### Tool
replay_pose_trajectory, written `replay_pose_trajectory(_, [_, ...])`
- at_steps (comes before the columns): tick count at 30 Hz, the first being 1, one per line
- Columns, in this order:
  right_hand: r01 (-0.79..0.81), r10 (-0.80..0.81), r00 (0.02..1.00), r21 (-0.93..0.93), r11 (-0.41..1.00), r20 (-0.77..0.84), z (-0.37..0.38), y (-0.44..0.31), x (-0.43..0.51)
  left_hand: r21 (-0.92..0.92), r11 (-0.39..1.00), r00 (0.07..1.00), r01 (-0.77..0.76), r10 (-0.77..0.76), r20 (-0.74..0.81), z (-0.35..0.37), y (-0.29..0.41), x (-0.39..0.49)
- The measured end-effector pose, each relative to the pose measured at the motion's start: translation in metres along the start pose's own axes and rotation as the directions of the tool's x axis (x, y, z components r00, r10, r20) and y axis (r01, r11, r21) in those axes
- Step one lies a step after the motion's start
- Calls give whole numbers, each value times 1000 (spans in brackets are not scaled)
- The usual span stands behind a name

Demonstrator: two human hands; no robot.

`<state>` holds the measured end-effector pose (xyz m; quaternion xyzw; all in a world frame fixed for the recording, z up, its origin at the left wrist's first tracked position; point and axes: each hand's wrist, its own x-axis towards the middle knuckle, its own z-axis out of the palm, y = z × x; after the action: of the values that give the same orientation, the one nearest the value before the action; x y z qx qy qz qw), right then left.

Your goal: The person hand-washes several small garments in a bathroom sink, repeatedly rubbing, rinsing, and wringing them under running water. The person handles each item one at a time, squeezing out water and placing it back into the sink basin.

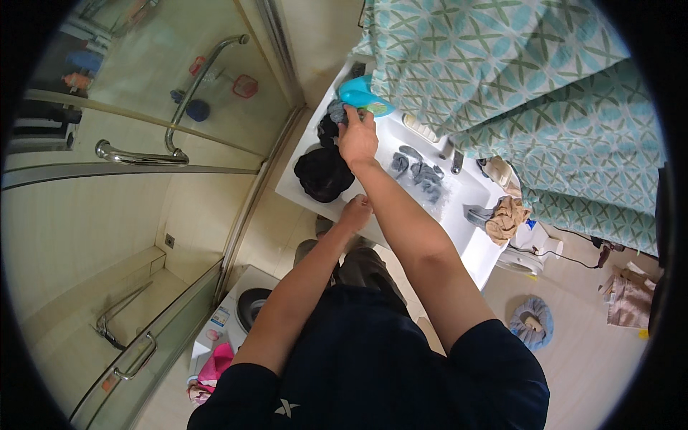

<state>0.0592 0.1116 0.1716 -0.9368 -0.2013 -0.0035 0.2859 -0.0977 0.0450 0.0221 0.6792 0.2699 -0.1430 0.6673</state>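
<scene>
My right hand [358,138] reaches to the far left of the white washbasin [473,188], its thumb and fingers closed on a small grey cloth [337,111]. Touching or just beside those fingers is a turquoise plastic bottle [357,92] lying on its side. Black cloth [327,130] and a larger black bundle [323,174] sit on the basin's left ledge. My left hand [356,214] is curled at the front rim, partly behind my right forearm, with nothing visible in it. Wet grey cloths [427,177] lie in sudsy water in the bowl.
A faucet [457,162] and a soap dish [421,128] are at the back, below a patterned curtain [484,64]. Tan cloth [506,219] hangs over the right rim. Left stands a glass shower door [215,80] with metal handles; behind, a washing machine [250,279].
</scene>
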Motion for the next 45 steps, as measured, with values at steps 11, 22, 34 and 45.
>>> replay_pose_trajectory(11, [-35, 31, 999, 388, 921, 16, -10, 108, -76, -49, 989, 990, 137, -139, -36, 8, 22, -1])
replay_pose_trajectory(22, [-491, 543, 821, -270, 828, 174, -53, 300, -173, -264, 955, 980, 137, -169, -102, 27, 30, 5])
replay_pose_trajectory(34, [-530, 566, 797, -206, 822, 210, 11, 303, -111, -379, 905, 981, 194, -186, 56, 25, 33, -5])
replay_pose_trajectory(45, [-602, 351, 743, 799, -20, 569, -74, 275, -170, -442, 807, 916, 393, -386, 110, 83, 63, 17])
